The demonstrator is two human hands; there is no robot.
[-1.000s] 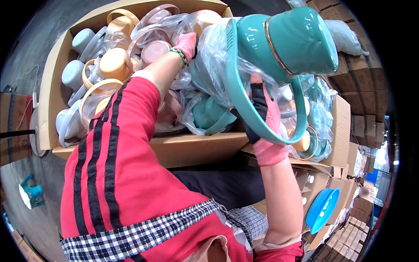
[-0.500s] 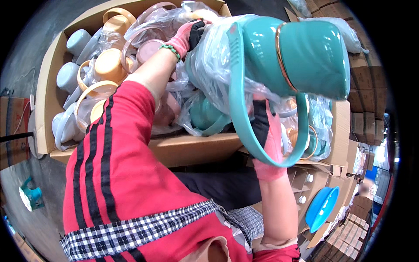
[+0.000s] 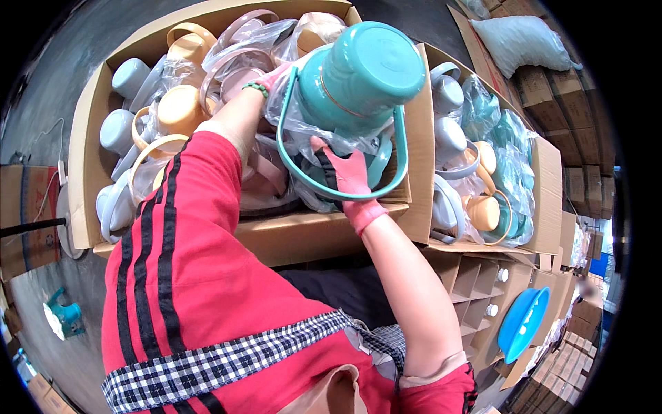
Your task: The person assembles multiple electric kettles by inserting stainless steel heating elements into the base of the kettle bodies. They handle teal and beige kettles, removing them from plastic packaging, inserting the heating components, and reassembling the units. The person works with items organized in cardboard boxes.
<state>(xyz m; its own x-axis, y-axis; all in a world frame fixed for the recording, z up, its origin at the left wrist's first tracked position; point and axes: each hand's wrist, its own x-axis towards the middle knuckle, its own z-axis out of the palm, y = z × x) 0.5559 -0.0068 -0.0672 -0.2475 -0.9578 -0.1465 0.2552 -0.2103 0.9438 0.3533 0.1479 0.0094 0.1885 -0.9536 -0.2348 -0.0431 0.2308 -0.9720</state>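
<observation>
A teal pot (image 3: 365, 76) with a thin gold band and a long hoop handle (image 3: 345, 194) is held tilted over the big cardboard box (image 3: 86, 159), its base turned toward me. A clear plastic bag (image 3: 293, 114) hangs loosely around it. My left hand (image 3: 274, 74), in a pink glove with a green bracelet at the wrist, grips the bag and the pot's left side. My right hand (image 3: 348, 176), also in a pink glove, holds the pot from underneath, inside the hoop handle.
The big box holds several grey, peach and pink pots in bags. A second box (image 3: 552, 179) at right has more grey, peach and teal ones. Below it are a divided carton (image 3: 476, 283) and a blue bowl (image 3: 520, 324). A white sack (image 3: 517, 38) lies top right.
The teal pot has swung left and down from the upper right, turning its base toward me. My right hand followed under it; my left hand has shifted onto its bagged side.
</observation>
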